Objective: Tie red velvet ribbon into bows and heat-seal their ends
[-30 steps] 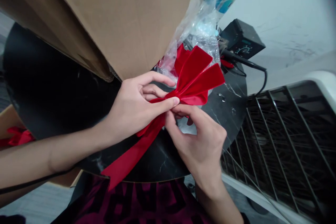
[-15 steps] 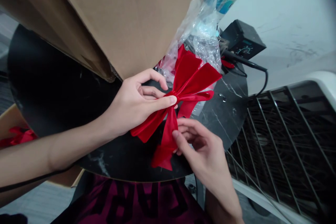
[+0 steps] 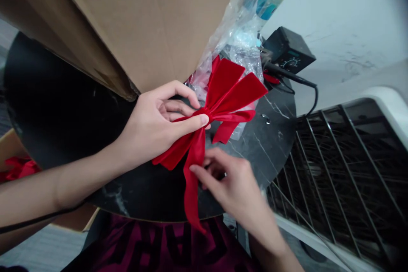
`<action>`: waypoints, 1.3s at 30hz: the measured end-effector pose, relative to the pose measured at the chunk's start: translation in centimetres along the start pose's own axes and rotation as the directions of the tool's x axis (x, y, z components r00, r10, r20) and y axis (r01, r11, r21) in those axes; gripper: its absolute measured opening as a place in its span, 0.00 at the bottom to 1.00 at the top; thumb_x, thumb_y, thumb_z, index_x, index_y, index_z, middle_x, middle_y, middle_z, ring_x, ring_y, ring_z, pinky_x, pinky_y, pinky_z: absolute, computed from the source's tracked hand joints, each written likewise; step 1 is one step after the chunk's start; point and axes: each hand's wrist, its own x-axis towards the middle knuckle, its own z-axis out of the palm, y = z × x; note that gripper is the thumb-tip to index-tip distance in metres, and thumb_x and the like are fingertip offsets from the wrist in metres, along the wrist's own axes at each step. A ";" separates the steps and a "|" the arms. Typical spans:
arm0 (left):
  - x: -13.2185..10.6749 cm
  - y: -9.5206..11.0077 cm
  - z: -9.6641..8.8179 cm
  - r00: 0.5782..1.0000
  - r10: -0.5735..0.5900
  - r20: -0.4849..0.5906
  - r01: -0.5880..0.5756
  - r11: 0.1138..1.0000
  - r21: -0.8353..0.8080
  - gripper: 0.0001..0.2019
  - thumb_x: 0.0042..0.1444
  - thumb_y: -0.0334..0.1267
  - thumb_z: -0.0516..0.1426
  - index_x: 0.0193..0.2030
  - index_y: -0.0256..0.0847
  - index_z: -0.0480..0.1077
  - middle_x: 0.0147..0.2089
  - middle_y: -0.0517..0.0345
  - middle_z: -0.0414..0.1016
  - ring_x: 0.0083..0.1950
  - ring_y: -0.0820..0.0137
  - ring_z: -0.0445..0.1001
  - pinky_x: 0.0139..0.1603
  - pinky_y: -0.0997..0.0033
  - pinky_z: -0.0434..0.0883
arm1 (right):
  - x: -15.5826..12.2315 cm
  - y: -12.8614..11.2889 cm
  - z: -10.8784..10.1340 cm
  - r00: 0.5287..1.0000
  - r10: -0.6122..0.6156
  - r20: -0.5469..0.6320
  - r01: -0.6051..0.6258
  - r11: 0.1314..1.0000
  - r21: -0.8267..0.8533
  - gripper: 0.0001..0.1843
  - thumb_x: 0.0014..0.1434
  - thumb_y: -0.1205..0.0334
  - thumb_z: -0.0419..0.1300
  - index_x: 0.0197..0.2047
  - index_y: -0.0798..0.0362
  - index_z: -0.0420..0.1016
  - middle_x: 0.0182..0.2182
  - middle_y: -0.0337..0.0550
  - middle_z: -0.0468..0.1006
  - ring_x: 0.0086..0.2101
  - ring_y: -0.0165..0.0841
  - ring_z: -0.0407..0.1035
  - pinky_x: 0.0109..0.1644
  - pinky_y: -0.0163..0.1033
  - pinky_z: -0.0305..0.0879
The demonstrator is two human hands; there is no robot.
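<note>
Red bow [image 3: 214,110], pinched between left fingers [image 3: 191,126]

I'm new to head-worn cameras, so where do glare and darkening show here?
In the head view, glints dot the crinkled clear plastic bag; the same head view darkens at its upper-right corner, beside the pale smudged wall.

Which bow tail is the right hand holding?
The tail nearest the shirt, pinched by the right hand; the other tail, beside the plastic, isn't held.

Red bow [image 3: 229,100] velvety cloth; carton [image 3: 143,21] matt cardboard; bag [image 3: 247,57] glossy, crinkled plastic; tabletop [image 3: 70,110] smooth, marble-look
</note>
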 end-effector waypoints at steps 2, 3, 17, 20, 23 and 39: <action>0.1 0.1 -0.1 1.000 0.003 -0.002 -0.003 1.000 -0.011 0.12 0.53 0.31 0.72 0.38 0.42 0.74 0.31 0.64 0.81 0.35 0.72 0.85 0.40 0.80 0.81 | -0.9 -0.3 0.0 0.949 -0.039 0.313 0.073 0.993 -0.098 0.07 0.67 0.61 0.67 0.35 0.48 0.77 0.26 0.29 0.80 0.25 0.26 0.73 0.29 0.31 0.64; 0.1 0.2 -0.2 1.000 -0.006 0.004 0.006 1.000 -0.017 0.12 0.52 0.31 0.72 0.38 0.42 0.74 0.31 0.64 0.81 0.35 0.72 0.85 0.40 0.80 0.81 | -1.5 -0.4 -0.7 0.895 -0.072 0.441 0.143 0.981 -0.129 0.07 0.65 0.62 0.68 0.34 0.47 0.77 0.25 0.27 0.80 0.25 0.25 0.74 0.28 0.31 0.63; 0.0 0.3 -0.9 0.994 -0.070 0.082 0.080 0.988 -0.131 0.14 0.52 0.30 0.73 0.40 0.42 0.73 0.32 0.65 0.81 0.34 0.73 0.84 0.37 0.81 0.80 | 3.0 0.3 -6.9 0.555 -0.815 0.167 0.502 0.169 -0.848 0.07 0.63 0.70 0.69 0.41 0.54 0.75 0.28 0.39 0.76 0.33 0.36 0.68 0.40 0.48 0.61; -0.1 0.3 -0.9 0.989 -0.107 0.106 0.122 0.981 -0.153 0.16 0.51 0.28 0.73 0.41 0.43 0.73 0.31 0.65 0.82 0.33 0.74 0.83 0.37 0.82 0.79 | 1.3 1.8 -7.4 0.556 -0.775 0.302 0.571 0.091 -0.816 0.08 0.64 0.75 0.66 0.37 0.54 0.75 0.28 0.39 0.74 0.33 0.34 0.67 0.40 0.46 0.63; -0.2 0.2 -0.4 0.975 -0.137 0.175 0.158 0.981 -0.112 0.17 0.50 0.28 0.73 0.40 0.43 0.72 0.30 0.66 0.83 0.34 0.74 0.84 0.38 0.83 0.80 | -0.6 2.7 -8.8 0.747 -0.605 0.276 0.484 0.209 -0.850 0.04 0.68 0.70 0.63 0.39 0.54 0.76 0.32 0.42 0.76 0.35 0.36 0.68 0.41 0.46 0.63; -0.6 0.3 -0.2 0.961 -0.184 0.207 0.212 0.969 -0.123 0.15 0.51 0.29 0.72 0.40 0.43 0.73 0.31 0.64 0.83 0.35 0.70 0.86 0.38 0.79 0.81 | 2.1 -0.5 -4.1 0.694 -0.713 -0.099 0.390 0.489 -0.780 0.07 0.66 0.72 0.66 0.45 0.53 0.75 0.38 0.42 0.83 0.34 0.33 0.74 0.38 0.43 0.64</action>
